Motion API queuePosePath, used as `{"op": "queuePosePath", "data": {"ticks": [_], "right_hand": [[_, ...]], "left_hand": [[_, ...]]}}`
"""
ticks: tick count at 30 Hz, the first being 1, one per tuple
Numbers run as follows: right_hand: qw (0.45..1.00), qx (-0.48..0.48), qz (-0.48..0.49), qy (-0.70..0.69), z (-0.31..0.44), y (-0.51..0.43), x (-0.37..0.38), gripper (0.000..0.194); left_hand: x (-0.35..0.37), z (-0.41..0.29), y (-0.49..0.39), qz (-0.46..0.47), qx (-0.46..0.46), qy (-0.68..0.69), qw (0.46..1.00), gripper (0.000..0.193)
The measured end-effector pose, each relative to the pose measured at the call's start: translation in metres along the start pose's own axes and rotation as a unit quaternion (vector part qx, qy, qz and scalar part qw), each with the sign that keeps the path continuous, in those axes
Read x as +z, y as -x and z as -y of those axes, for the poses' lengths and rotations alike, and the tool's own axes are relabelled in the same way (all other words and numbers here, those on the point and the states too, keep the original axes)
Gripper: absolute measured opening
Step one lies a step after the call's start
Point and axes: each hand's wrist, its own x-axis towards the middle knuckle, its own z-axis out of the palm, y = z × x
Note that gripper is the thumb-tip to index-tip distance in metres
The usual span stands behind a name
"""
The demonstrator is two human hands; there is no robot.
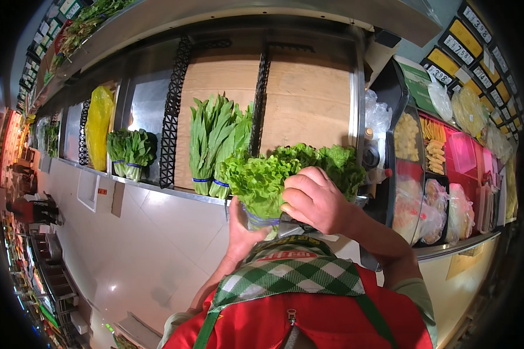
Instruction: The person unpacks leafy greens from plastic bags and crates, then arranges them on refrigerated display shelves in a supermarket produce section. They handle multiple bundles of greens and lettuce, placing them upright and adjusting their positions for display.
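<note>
In front of my chest is a bunch of green leaf lettuce (262,179), its stems wrapped by a blue-purple band (260,219). My left hand (244,229) grips the banded stem end from the left, thumb across the front. Beside the leaves, my right hand (312,200) is curled into a fist. A dark object with a clear, shiny part (294,226) shows under that fist; most of it is hidden, so its kind is unclear. More leaf lettuce (338,168) lies behind my right hand in the display case.
Left of the lettuce stand banded leafy greens (214,144), beside a black lattice divider (171,113). Farther left are shorter greens (132,150) and a yellow bag (99,126). At right, a counter (456,242) holds bagged food and a red-capped bottle (377,175). A person (32,210) stands far left.
</note>
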Motion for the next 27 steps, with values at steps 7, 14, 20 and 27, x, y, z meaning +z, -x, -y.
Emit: {"op": "queuePosePath", "data": {"ticks": [7, 14, 20, 27], "right_hand": [[0.998, 0.012, 0.065, 0.021, 0.000, -0.003, -0.011, 0.044], [0.985, -0.061, 0.156, 0.037, -0.017, -0.006, -0.018, 0.032], [0.989, -0.069, 0.127, 0.027, -0.012, -0.007, -0.008, 0.028], [0.984, -0.072, 0.162, -0.006, -0.028, 0.001, 0.001, 0.022]], "left_hand": [[-0.007, 0.001, 0.002, 0.000, -0.013, 0.019, 1.000, 0.107], [-0.012, 0.000, 0.002, 0.025, -0.038, 0.030, 0.999, 0.106], [-0.012, -0.003, -0.001, 0.022, -0.041, 0.018, 0.999, 0.105], [-0.008, -0.010, -0.008, 0.019, -0.051, 0.012, 0.998, 0.102]]}}
